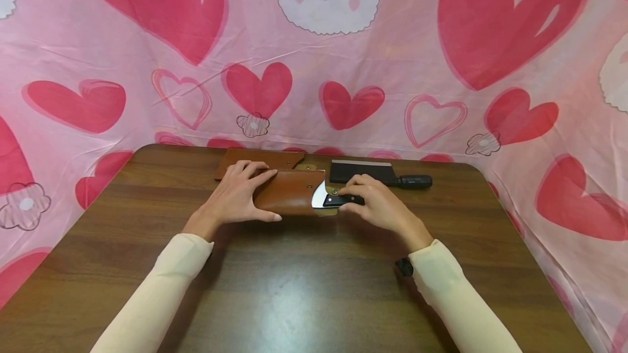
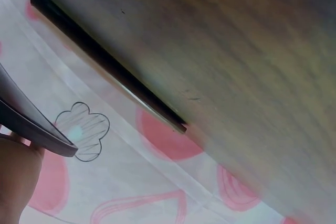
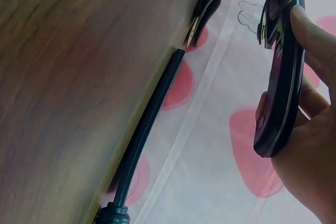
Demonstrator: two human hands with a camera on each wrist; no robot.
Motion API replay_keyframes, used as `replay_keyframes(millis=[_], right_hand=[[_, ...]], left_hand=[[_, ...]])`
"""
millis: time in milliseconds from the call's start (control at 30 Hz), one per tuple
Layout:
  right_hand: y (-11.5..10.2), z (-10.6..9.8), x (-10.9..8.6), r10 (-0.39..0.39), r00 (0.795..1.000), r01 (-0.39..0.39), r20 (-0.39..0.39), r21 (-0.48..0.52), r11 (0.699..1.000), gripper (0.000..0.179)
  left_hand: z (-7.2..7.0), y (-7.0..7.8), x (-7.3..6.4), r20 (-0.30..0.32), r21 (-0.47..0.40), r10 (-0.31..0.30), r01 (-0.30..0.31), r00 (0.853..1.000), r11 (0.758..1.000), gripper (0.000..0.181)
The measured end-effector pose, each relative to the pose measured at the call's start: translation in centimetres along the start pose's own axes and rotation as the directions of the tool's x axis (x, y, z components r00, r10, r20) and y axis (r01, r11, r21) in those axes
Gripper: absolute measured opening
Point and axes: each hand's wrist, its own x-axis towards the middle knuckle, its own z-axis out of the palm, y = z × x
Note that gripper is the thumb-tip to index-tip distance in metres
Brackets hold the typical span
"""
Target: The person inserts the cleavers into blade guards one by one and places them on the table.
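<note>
Now the left hand [image 1: 236, 192] grips one of two sheaths [image 1: 289, 192], the right hand [image 1: 375, 201] pinching one of two knives [image 1: 333, 201].

Pink heart-print cloth [image 1: 304, 48] behind brown table [image 1: 314, 266]

Smooth leather-look sheath [image 1: 287, 192], shiny metal blade [image 1: 319, 196], glossy wood-grain table [image 1: 289, 287]

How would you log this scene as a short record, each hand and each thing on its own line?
Left hand: holds brown sheath
Right hand: grips black knife handle
Knife blade: partly inside that sheath
Second sheath: on the table, behind the held one
Black cleaver: on the table, handle pointing right
Backdrop: pink cloth with hearts
</note>
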Motion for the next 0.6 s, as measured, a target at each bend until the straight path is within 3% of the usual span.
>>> replay_keyframes(millis=[300, 600], right_hand=[[0.19, -0.02, -0.52, 0.044, 0.998, -0.045, 0.045, 0.006, 0.999, 0.027], [0.26, 0.0, -0.75, 0.065, 0.998, -0.065, 0.013, 0.022, 0.998, 0.02]], left_hand=[[0.28, 0.35, 0.38, 0.016, 0.021, 0.021, -0.022, 1.0, 1.0, 0.109], [0.42, 0.65, 0.63, 0.025, 0.047, 0.03, -0.031, 0.999, 0.998, 0.108]])
